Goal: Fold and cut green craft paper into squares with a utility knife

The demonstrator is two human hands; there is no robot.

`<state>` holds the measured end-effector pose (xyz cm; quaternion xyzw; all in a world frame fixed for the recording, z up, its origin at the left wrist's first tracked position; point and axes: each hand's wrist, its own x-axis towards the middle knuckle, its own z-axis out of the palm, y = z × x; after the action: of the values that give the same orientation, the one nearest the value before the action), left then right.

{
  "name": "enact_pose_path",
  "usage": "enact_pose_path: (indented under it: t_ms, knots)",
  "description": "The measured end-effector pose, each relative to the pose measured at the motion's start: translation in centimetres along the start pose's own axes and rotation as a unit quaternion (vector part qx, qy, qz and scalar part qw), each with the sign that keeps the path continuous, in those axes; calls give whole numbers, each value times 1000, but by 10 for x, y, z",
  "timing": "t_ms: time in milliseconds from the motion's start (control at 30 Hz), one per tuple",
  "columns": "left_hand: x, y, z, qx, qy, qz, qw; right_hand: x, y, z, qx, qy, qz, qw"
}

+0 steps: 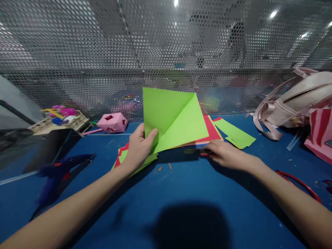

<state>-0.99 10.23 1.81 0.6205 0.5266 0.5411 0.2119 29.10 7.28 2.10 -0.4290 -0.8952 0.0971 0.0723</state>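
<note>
My left hand (138, 147) pinches the lower left corner of a folded light green paper sheet (173, 119) and lifts it upright off a stack of red, yellow and green paper (215, 133). My right hand (225, 154) lies low on the blue table (168, 186), to the right of the sheet. Its fingers are closed around a thin dark tool with a red part (198, 151), blurred and hard to name.
Green paper strips (236, 135) lie right of the stack. A pink folded paper box (112, 122) and a tray of craft bits (61, 119) sit at the back left, a blue glue gun (62, 171) at the left. A pink bag (298, 100) and red-handled scissors (298, 181) are at the right. Perforated mesh (166, 52) walls the back.
</note>
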Motion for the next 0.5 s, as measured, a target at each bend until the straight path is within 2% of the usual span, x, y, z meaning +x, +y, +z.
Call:
enact_pose_path:
  t_ms: [100,233,333,400,500]
  knots:
    - [-6,-4,-6,-28,7,-16,999,-3,40,-4,7,46,109,993]
    - [-33,-19,-6,-40,-51,-55,996,-7,67,-2,62,97,202,973]
    - [-55,-24,-2,-7,-83,-38,996,-2,59,-4,141,151,218,954]
    - [-66,-21,1,25,-100,-4,995,4,43,-4,218,178,212,936]
    - [-76,-12,5,51,-122,58,990,13,15,4,364,185,173,896]
